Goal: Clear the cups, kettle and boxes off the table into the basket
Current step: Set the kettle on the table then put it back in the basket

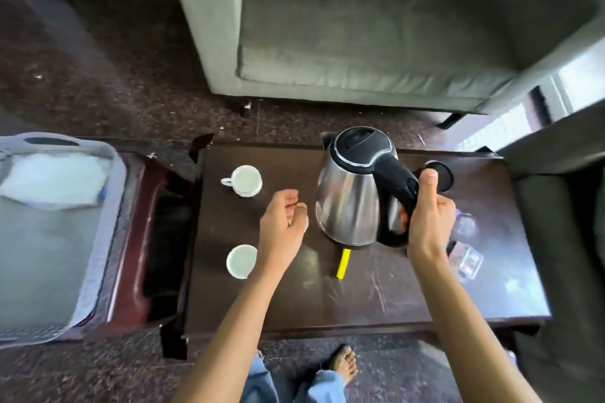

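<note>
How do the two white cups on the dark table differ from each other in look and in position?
The far cup shows a handle pointing left and a ribbed, patterned outside; the near cup shows no handle from this view and looks plain. The far cup stands clear of the left hand, while the near cup sits right beside that wrist. The far cup is level with the kettle; the near cup lies closer to the person. Both are white, upright and appear empty.

Your dark wooden desk (376,298) carries two white cups near its left edge: one with a handle (244,180) toward the far side, one (241,261) nearer you. A yellow strip (343,263) lies near the middle. A black round base (440,175) sits by the far right corner, and clear boxes (466,258) lie along the right edge, blurred.
</note>
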Tool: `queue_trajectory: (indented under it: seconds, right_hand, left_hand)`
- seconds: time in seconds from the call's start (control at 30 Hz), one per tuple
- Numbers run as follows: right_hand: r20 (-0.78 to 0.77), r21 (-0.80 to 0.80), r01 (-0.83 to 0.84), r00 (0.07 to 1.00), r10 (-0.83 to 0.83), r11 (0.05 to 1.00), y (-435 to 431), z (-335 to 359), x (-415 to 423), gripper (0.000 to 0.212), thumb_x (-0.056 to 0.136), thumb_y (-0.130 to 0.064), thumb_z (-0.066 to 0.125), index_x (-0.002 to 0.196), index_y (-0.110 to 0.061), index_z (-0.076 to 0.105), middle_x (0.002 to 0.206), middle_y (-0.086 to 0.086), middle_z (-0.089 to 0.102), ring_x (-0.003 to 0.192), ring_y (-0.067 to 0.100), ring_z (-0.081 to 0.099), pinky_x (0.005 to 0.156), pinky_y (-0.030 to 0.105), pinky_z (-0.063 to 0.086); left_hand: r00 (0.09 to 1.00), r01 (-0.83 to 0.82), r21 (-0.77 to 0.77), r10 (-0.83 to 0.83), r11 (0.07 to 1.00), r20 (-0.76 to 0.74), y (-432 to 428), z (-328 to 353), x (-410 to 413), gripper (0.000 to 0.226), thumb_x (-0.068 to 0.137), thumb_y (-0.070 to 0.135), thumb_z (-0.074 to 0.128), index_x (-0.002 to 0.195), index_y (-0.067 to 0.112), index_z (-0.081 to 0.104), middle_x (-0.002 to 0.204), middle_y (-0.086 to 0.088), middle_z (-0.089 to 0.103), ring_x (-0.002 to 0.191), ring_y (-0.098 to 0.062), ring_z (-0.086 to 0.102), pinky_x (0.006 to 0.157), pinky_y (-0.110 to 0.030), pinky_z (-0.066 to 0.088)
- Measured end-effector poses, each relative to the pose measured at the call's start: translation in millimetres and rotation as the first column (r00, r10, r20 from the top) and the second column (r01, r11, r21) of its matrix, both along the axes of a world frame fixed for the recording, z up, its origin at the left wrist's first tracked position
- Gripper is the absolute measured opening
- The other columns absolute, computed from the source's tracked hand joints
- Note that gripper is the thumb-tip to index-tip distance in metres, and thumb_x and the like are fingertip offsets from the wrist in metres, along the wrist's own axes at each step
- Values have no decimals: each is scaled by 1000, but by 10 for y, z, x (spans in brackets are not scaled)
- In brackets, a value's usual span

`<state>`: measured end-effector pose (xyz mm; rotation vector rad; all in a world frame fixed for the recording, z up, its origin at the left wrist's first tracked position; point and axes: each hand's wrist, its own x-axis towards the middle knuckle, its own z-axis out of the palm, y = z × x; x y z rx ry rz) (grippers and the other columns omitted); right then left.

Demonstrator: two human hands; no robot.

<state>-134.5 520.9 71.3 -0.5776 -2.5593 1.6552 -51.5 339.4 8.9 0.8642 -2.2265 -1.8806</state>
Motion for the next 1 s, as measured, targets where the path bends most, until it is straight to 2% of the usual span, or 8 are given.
queue_trajectory:
  seconds: [0.17, 0.27, 0.37, 0.47, 0.57, 0.77, 0.9, 1.0]
  right_hand:
    - [2, 26, 37, 999, -37, 999, 547, 24, -107, 73, 83, -70, 39, 36, -14, 44, 33, 1, 45, 35, 13, 40, 49, 27, 39]
    - [1, 12, 37, 999, -37, 999, 790, 6, -143, 74, 85, -69, 40, 36, -14, 48, 34, 1, 45, 35, 14, 42, 52, 30, 41]
    - [21, 31, 52, 998, -53, 998, 1009, -31, -177, 75, 85, -71, 39, 37, -14, 48, 33, -2, 44, 35, 14, 40, 58, 37, 40]
    - [14, 27, 30, 999, -31, 999, 1175, -40, -187, 79, 85, -72, 41, 39, -8, 47, 34, 3, 45, 36, 17, 41, 55, 34, 40]
    - [25, 46, -1, 1000, 0, 999, 1288, -26, -189, 80, 86, -72, 39, 39, -8, 47, 34, 4, 46, 36, 17, 41, 53, 32, 40]
    - [87, 138, -39, 996, 27, 990, 1414, -5, -257, 79, 83, -74, 38, 37, -10, 47, 35, 4, 47, 35, 14, 42, 53, 31, 41]
    - [155, 190, -82, 986, 52, 978, 1424, 11, -309, 83, 81, -77, 36, 42, -5, 52, 37, 7, 53, 37, 13, 49, 61, 34, 45]
    - [182, 239, -110, 981, 66, 965, 1367, 48, -359, 81, 80, -78, 34, 37, -12, 50, 35, -2, 52, 35, 4, 47, 57, 33, 41]
  left_hand:
    - [986, 164, 59, -164, 985, -3, 552, -101, -278, 35, 93, 24, 56, 125, 8, 52, 107, 9, 58, 95, -4, 58, 76, 1, 40]
    - [972, 233, 91, -235, 968, 13, 828, -117, -377, 38, 94, 35, 53, 125, 14, 51, 103, 9, 63, 91, -1, 60, 80, -8, 44]
    - [967, 254, 74, -256, 964, 13, 1034, -129, -433, 39, 93, 39, 52, 124, 15, 52, 99, 11, 63, 83, 14, 58, 73, 1, 40]
    - [960, 280, 75, -281, 957, 6, 1184, -145, -443, 41, 93, 40, 52, 124, 13, 52, 96, 13, 61, 82, 25, 53, 69, 4, 37]
    - [951, 308, 100, -310, 946, 3, 1287, -178, -428, 44, 92, 43, 50, 126, 15, 50, 97, 17, 59, 84, 25, 53, 71, 4, 37]
    - [936, 347, 166, -353, 923, 5, 1456, -228, -410, 89, 70, 81, 32, 131, 18, 44, 103, 13, 60, 89, 10, 57, 74, 3, 38]
    - [924, 345, 177, -367, 922, 108, 1564, -370, -412, 54, 93, 55, 39, 128, 14, 46, 101, -7, 68, 95, -15, 62, 70, -3, 38]
    - [919, 328, 218, -363, 919, 151, 1607, -428, -405, 40, 97, 43, 41, 124, 14, 49, 97, 2, 67, 89, -2, 59, 70, 2, 36]
